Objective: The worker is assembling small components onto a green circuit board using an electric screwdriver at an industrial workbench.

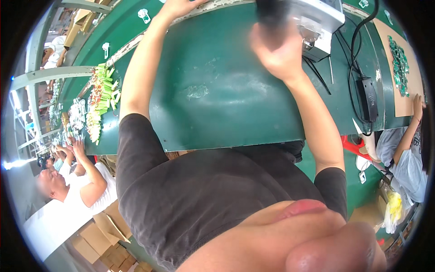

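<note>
My left hand reaches to the far edge of the green work table, partly cut off by the top of the head view. Its visible fingers stretch out to the right, and I see nothing held in them. Farther right, my right hand is smeared by motion. It closes around a dark, blurred object that hides most of its fingers; what kind of object this is, I cannot make out. Just right of that hand stands a white and metal machine.
Bright green and orange-tipped parts lie piled at the left. A black power adapter with cables sits at the right, near green circuit boards on cardboard. Co-workers sit on both sides. A metal frame rises at the left.
</note>
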Motion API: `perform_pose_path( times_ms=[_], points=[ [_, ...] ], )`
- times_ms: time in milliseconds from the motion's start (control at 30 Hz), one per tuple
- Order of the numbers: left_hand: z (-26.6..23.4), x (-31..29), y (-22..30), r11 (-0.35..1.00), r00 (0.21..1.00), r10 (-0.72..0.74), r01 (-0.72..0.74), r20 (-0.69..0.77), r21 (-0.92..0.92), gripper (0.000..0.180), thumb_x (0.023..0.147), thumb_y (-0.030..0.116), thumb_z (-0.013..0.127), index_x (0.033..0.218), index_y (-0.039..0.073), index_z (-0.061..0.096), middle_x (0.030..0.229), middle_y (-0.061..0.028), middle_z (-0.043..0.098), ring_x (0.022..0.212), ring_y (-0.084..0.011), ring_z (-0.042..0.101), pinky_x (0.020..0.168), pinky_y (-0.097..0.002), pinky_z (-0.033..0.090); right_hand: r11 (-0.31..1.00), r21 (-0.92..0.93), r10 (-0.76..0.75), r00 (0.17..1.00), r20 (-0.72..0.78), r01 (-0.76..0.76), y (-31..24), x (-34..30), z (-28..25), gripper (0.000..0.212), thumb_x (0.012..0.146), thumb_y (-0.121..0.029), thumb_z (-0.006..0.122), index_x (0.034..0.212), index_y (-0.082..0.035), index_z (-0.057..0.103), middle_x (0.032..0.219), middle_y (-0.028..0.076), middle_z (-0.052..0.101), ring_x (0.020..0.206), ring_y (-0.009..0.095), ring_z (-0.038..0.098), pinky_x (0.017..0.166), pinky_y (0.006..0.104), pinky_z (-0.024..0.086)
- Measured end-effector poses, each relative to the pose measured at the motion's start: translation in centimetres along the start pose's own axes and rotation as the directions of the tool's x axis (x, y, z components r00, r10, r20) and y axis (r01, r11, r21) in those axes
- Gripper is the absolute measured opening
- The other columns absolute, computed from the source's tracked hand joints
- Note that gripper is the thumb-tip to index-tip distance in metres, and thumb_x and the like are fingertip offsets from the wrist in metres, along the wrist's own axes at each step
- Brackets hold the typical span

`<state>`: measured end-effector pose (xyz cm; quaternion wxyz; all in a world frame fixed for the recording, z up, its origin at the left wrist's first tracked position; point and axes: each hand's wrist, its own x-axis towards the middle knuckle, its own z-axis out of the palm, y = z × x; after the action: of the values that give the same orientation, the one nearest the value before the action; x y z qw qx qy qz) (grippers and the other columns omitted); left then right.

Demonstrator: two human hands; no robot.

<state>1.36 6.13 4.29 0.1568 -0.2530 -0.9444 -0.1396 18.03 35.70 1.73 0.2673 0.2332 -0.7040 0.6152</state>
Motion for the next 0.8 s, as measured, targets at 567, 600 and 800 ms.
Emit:
perform_pose_path(
  times_ms=[567, 600, 800],
  points=[
    [-0.9, 0.6, 11.3, 0.951, 1.000, -0.007, 0.000, -0.022, -0.310, 0.054, 0.068, 0.028, 0.090, 0.103, 0.003, 0.059, 0.110, -0.0160, 0.064, 0.102, -0.0351, 0.064, 0.095, -0.0399, 0.051, 0.821, 0.455, -0.225, 0.928, -0.295, 0.344, -2.9, 4.5, -6.4, 0.051, 0.094, 0.003, 0.058, 0.140, -0.001, 0.036, 0.069, 0.005, 0.053, 0.049, 0.012, 0.049, 0.047, 0.0263, 0.045],
    [-0.7, -0.6, 13.7, 0.885, 0.995, -0.054, 0.087, 0.086, -0.458, 0.048, 0.067, 0.025, 0.091, 0.097, 0.003, 0.060, 0.111, -0.0157, 0.064, 0.102, -0.0334, 0.065, 0.094, -0.0385, 0.052, 0.891, 0.319, -0.231, 0.928, -0.291, 0.322, -4.0, 5.1, -7.8, 0.051, 0.095, 0.004, 0.057, 0.142, 0.000, 0.035, 0.069, 0.004, 0.052, 0.048, 0.011, 0.049, 0.047, 0.0261, 0.045],
    [0.5, -9.6, 19.3, 0.723, 0.980, 0.183, -0.083, 0.073, -0.686, 0.029, 0.074, 0.014, 0.088, 0.099, 0.006, 0.076, 0.132, -0.0187, 0.057, 0.118, -0.0340, 0.065, 0.104, -0.0400, 0.052, 0.926, 0.187, -0.283, 0.932, -0.228, 0.327, -3.4, 7.3, -7.1, 0.047, 0.095, 0.006, 0.059, 0.139, 0.001, 0.045, 0.069, 0.002, 0.055, 0.049, 0.011, 0.052, 0.049, 0.0264, 0.045]
  ],
)
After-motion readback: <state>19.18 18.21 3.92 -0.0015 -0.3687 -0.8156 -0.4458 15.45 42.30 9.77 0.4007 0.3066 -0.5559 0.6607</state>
